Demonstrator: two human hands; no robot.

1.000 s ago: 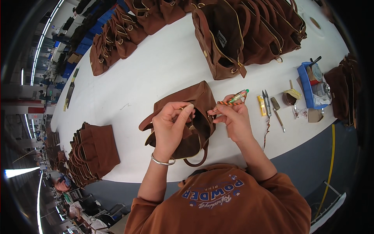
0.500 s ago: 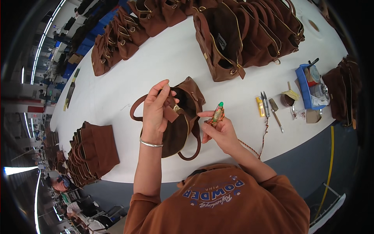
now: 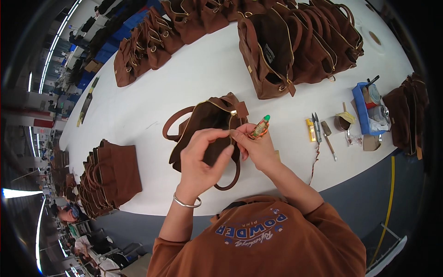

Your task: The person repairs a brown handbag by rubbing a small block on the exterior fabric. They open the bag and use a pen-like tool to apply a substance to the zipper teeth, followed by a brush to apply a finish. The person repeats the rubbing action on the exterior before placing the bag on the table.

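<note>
Since half a second ago: left hand (image 3: 203, 159) has dropped from the bag's top onto its zipper edge; bag (image 3: 207, 127) turned, handle now at 9 o'clock. Bag lies mid-table. Both hands pinch the zipper; right hand (image 3: 256, 145) also grips a green-tipped tube (image 3: 261, 126). Zipper looks part open, work unfinished. Tools (image 3: 320, 129) at 3 o'clock, bag row (image 3: 300, 41) at 1; bare table (image 3: 152, 92) at 10.
</note>
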